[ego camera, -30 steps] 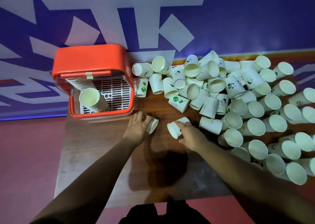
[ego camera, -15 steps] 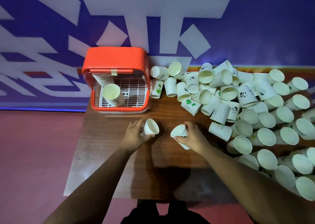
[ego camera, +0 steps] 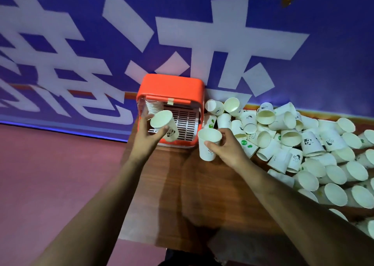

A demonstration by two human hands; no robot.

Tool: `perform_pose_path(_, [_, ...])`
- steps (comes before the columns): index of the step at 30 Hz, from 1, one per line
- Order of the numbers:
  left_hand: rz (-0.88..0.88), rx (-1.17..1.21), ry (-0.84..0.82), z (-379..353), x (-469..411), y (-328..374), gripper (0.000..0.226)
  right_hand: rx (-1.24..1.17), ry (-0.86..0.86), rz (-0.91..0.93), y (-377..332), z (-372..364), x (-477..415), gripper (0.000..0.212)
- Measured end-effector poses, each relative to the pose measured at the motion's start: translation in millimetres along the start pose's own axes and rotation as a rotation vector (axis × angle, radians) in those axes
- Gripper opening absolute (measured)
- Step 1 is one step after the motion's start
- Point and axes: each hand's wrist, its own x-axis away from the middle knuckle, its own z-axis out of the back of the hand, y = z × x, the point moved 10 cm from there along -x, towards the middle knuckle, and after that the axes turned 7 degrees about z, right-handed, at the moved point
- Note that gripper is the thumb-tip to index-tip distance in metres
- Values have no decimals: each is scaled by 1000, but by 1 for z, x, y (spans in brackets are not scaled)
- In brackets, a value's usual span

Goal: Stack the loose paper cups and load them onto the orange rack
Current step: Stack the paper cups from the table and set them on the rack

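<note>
Bare worktop (ego camera: 182, 194) lies open near the person; loose cups (ego camera: 303, 144) crowd the right, the orange rack (ego camera: 172, 85) blocks the far-left corner.

Brown wood-grain counter (ego camera: 182, 194) here. The orange rack (ego camera: 172, 85) sits on its far left corner, and right beside it a big messy pile of loose paper cups (ego camera: 307, 144) sprawls across the right side, mostly tipped over.

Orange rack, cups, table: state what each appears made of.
Orange rack: probably moulded plastic, with a smooth, slightly glossy shell, rounded corners and a white slotted grille.
Cups: paper, matte off-white, with thin rolled rims and printed pictures.
Table: wood or wood-look laminate, with brown grain streaks and a faint sheen.
</note>
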Motion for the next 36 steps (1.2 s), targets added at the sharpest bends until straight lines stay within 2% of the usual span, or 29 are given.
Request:
perform_pose_path(2, [14, -8, 23, 13, -14, 5, 62, -6, -1, 11, -11, -7, -5, 66])
perform_pose_path(8, [54, -91, 40, 23, -46, -9, 74, -16, 17, 14, -23, -24, -12, 54])
perform_pose_path(12, [56, -264, 16, 21, -62, -21, 83, -59, 30, -4, -18, -33, -19, 56])
perform_pose_path(16, [-32, -449, -42, 3, -69, -13, 71, -93, 50, -24, -15, -40, -27, 61])
perform_pose_path(20, [-68, -631, -97, -10, -75, -17, 73, -82, 88, -15, -24, -48, -39, 60])
perform_pose_path(27, [-67, -558, -310, -4, -76, -46, 76, -150, 92, 64, -62, -82, -70, 54])
perform_pose_path(32, [101, -205, -376, 5, -76, -66, 54, -134, 59, 113, -71, -111, -85, 58])
perform_pose_path(36, [231, -7, -336, 9, -72, -70, 38, 68, 7, 152, -74, -128, -91, 67])
